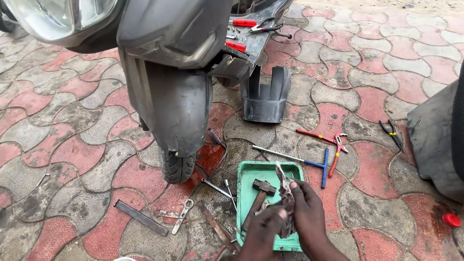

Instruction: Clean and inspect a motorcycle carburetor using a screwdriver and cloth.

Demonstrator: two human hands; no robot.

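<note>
Both hands meet low in the view, at about six o'clock, over a green tray (251, 169) that sits on the paved ground. The right hand (308, 208) has its fingers pressed together around a crumpled, dirty strip (286, 191), which rises toward twelve o'clock from the grip. The left hand (263, 229) is just beside it at eight o'clock, its fingers curled against the lower end of the same strip. A hammer (258, 193) lies in the tray, its head at twelve o'clock and its wooden handle running toward seven o'clock. Right of the tray, at two o'clock, a blue-handled T-wrench (309, 163) lies near red-handled pliers (337, 145). At nine o'clock of the tray, a small spanner (182, 215) and a flat metal bar (141, 217) rest on the pavers. The scooter's front wheel (178, 166) stands at ten o'clock, with a black plastic cover (266, 99) upright behind it.
</note>
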